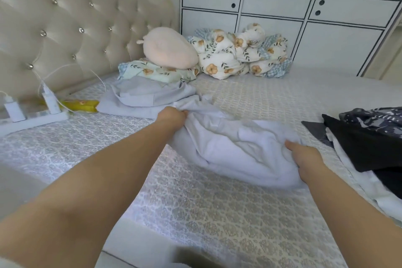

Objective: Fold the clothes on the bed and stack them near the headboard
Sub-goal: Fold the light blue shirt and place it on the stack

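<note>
A rumpled white garment lies on the bed in the middle of the view. My left hand grips its far left edge. My right hand holds its near right side, thumb on top and fingers tucked under the cloth. Beyond my left hand a folded grey garment lies near the tufted headboard. At the right edge sits a pile of unfolded clothes, dark and patterned pieces over white ones.
A pink plush pillow rests on a floral pillow by the headboard, beside a bunched floral quilt. A power strip with chargers and a yellow item lie at left. White cabinets stand behind the bed.
</note>
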